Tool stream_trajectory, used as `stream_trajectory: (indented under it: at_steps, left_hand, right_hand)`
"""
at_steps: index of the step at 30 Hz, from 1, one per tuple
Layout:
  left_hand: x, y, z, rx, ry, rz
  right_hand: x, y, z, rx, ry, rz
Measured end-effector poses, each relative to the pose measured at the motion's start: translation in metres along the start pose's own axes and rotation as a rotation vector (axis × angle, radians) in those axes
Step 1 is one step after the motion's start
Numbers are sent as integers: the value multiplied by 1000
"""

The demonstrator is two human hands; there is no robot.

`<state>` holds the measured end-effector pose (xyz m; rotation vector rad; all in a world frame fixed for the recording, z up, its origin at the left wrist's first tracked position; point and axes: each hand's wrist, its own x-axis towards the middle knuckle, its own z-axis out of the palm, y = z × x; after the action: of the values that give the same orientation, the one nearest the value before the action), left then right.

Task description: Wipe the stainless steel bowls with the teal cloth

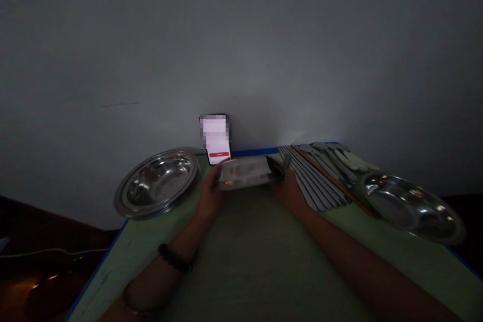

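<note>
Both hands grip a shiny rectangular metal container point(247, 172), held over the far middle of the table and smeared by motion. My left hand point(211, 188) closes on its left end, while my right hand point(287, 188) has hold of the right end. A dark gap shows at that right end, with what look like thin tines or wire beside the fingers; I cannot make out which. Just right of my right hand lie several metal sticks like chopsticks point(317, 181) in a fanned row.
A lit phone point(219, 141) leans against the wall behind the container. Stacked steel bowls point(126, 204) stand at the left edge of the green table point(249, 261). On the right are a brown stick point(328, 173), several spoon-like utensils point(354, 160) and another steel bowl point(415, 211).
</note>
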<state>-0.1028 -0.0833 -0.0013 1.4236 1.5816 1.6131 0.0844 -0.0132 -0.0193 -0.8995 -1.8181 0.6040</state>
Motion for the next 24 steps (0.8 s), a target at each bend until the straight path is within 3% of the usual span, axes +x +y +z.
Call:
stream_trajectory:
  at_steps: [4,8,14,19,24]
  left_hand:
    - [2,-4,-1,60,-19,-81]
    - [0,-3,3,34,-44,-48]
    - [-2,7,3,73,141,42]
    - [-2,6,0,72,80,104]
    - [4,6,-6,17,-77,-6]
  right_hand:
    - [0,-2,0,-24,-14,82]
    - [1,-1,2,-17,14,97]
    - [-1,-5,4,-57,-21,89]
    - [0,-1,1,-29,96,3]
    - [1,7,4,-19,87,45]
